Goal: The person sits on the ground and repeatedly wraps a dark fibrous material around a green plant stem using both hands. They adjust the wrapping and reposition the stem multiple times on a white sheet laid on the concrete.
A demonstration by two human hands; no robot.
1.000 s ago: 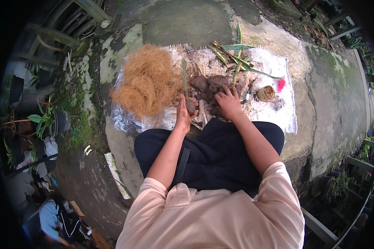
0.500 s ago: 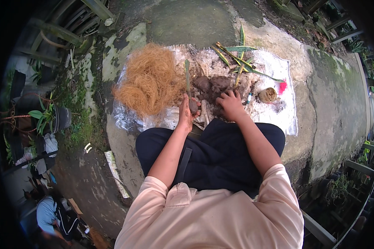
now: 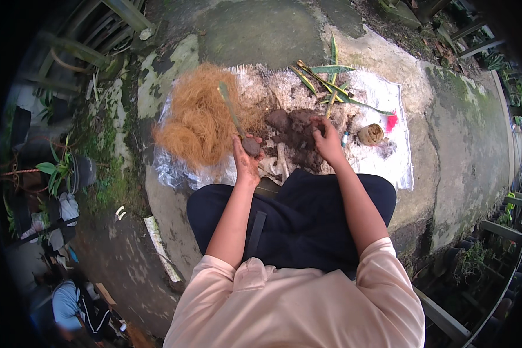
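A dark ball of mud (image 3: 250, 146) rests in my left hand (image 3: 245, 162), whose fingers curl round it. Out of the ball rises a green leaf cutting (image 3: 230, 105), leaning left past the coconut fibre. My right hand (image 3: 330, 143) is at the right edge of the heap of dark wet soil (image 3: 300, 130), with fingers and thumb curled inward. Whatever lies between those fingertips is too hidden to make out. Several long yellow-edged leaves (image 3: 332, 87) lie crossed beyond the right hand.
A large tangle of brown coconut fibre (image 3: 200, 116) covers the left of the white sheet (image 3: 397, 159). At the right are a small bottle (image 3: 345, 138), a round tub (image 3: 371, 134) and a pink scrap (image 3: 391, 122). Another person (image 3: 69, 304) is at the lower left, by potted plants.
My left hand has moved left and turned, showing the mud ball; the leaf now tilts left. The right hand has lifted slightly, its fingers drawn in at the soil heap.
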